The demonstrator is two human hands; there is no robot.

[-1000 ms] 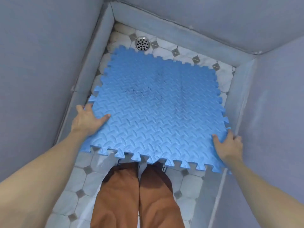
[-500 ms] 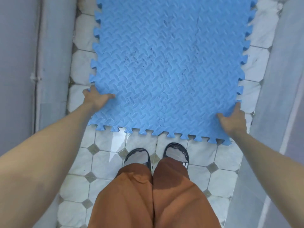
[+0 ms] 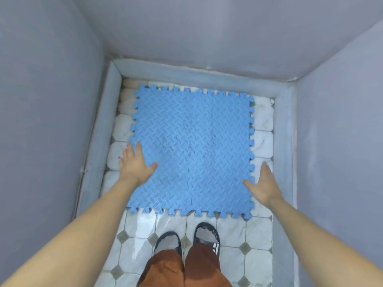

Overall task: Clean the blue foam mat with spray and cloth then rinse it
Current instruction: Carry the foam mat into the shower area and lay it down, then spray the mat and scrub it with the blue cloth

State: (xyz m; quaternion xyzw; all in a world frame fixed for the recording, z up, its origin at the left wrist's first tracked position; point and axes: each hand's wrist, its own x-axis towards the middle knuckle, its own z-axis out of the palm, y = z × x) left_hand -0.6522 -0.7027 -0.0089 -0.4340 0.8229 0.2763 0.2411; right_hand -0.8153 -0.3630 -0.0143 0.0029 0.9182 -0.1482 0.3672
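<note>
Open hands [image 3: 135,164] [image 3: 262,186] flanking blue foam mat [image 3: 192,150], flat on floor [image 3: 232,230]

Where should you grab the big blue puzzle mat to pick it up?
Probably by its left and right toothed edges, one hand each side. The blue mat lies flat and wide, so the left hand and right hand, both open there, could curl fingers under those edges.
</note>
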